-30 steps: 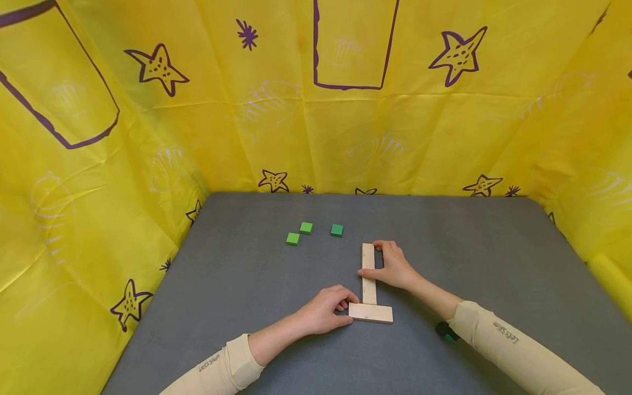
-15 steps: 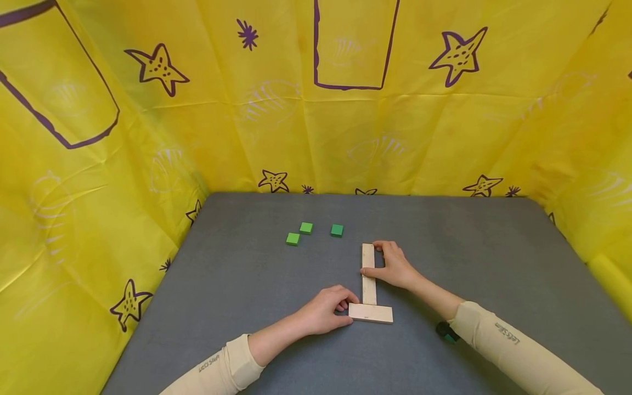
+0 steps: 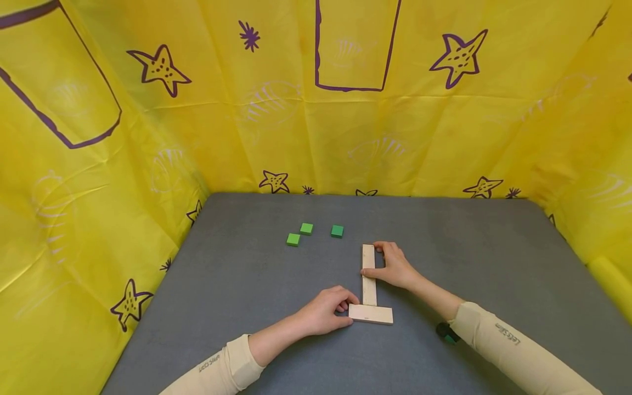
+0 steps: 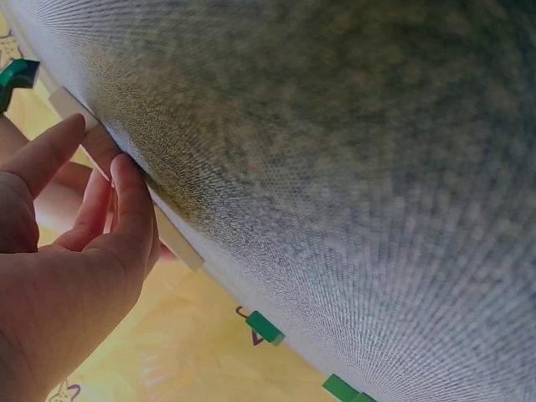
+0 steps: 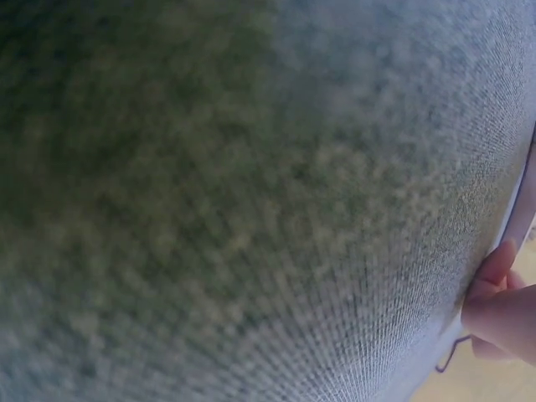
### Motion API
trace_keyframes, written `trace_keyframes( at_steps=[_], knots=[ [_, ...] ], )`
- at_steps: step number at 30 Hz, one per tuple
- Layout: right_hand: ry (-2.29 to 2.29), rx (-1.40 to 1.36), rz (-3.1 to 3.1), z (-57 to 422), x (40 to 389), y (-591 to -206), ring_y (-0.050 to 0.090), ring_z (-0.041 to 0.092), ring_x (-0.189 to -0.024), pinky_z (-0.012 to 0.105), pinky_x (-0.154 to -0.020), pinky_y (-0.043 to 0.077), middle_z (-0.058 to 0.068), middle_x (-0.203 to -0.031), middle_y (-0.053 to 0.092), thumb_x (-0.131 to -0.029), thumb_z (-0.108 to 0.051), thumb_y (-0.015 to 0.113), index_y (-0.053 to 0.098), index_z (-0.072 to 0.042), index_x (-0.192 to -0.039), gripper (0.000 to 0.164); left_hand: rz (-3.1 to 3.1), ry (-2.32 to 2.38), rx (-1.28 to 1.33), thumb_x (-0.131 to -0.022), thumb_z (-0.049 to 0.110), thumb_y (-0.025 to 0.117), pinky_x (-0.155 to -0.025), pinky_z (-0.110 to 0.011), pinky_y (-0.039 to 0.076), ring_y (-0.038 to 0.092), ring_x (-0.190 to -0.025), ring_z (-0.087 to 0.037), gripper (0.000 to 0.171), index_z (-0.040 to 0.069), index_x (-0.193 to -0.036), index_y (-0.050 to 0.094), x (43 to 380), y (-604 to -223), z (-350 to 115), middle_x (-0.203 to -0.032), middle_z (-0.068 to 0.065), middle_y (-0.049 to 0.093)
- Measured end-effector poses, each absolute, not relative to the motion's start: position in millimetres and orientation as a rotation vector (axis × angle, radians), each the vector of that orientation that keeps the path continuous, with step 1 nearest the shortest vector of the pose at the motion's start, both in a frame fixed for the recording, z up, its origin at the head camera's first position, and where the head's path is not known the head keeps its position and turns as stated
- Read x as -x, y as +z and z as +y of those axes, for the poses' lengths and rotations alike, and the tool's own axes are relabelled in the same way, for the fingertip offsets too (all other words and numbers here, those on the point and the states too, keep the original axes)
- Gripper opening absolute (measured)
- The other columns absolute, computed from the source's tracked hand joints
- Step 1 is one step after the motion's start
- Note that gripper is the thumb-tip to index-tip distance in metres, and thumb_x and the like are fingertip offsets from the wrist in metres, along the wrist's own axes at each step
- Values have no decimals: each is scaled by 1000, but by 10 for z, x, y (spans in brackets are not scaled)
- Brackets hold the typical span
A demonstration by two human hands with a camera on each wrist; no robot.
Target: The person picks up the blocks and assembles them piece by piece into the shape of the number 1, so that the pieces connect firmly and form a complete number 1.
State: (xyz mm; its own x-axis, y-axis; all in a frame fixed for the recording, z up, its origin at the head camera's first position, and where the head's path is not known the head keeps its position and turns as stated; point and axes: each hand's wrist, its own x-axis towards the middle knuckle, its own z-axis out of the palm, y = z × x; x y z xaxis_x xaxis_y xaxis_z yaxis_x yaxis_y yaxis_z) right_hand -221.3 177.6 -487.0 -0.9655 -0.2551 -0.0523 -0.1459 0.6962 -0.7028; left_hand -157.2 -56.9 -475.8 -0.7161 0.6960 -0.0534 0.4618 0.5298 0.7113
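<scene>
Two pale wooden planks form an upside-down T on the grey table. My left hand (image 3: pixel 323 311) pinches the left end of the crosswise wooden plank (image 3: pixel 370 314), thumb at the near corner and fingertips at the far one. In the left wrist view that hand (image 4: pixel 92 243) has its fingertips on the wood. A long wooden strip (image 3: pixel 369 291) runs away from the crosswise plank; whether it is one piece or two end to end, I cannot tell. My right hand (image 3: pixel 396 269) grips its far half, thumb across the top, fingers by the far right corner.
Two light green square tiles (image 3: pixel 293 240) and a darker green tile (image 3: pixel 337 231) lie farther back to the left. Yellow patterned cloth (image 3: pixel 345 148) walls off the back and sides of the grey table (image 3: pixel 237 274). A dark band (image 3: pixel 447 332) sits at the right wrist.
The right thumb has shifted slightly to the right across the strip since one second ago. Both hands otherwise keep their places, and the planks and tiles stay put.
</scene>
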Motion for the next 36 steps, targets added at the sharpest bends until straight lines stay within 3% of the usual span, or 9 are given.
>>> trace_keyframes(
  at_steps=[15,23,36],
  knots=[
    [-1289,222,2704,1821,2273,-4819,52,26,-93,33,-75,42,20,-119,58,-90,-25,70,51,6,-130,54,2441,1008,-955,-85,6,75,-78,-17,47,53,-85,-6,26,7,-109,66,1569,-4762,-562,-96,2,58],
    [-1356,144,2684,1824,2304,-4808,52,25,-90,32,-69,42,17,-117,60,-91,-24,68,57,0,-126,43,2450,1012,-962,-85,6,75,-78,-16,47,53,-85,-6,26,7,-109,66,1568,-4767,-560,-96,3,58],
    [-1576,30,2553,1826,2377,-4788,56,26,-100,34,-82,43,18,-122,59,-92,-24,69,55,0,-129,47,2445,1033,-968,-85,6,75,-78,-16,47,54,-84,-6,25,7,-108,67,1554,-4760,-566,-96,1,58]
  ],
)
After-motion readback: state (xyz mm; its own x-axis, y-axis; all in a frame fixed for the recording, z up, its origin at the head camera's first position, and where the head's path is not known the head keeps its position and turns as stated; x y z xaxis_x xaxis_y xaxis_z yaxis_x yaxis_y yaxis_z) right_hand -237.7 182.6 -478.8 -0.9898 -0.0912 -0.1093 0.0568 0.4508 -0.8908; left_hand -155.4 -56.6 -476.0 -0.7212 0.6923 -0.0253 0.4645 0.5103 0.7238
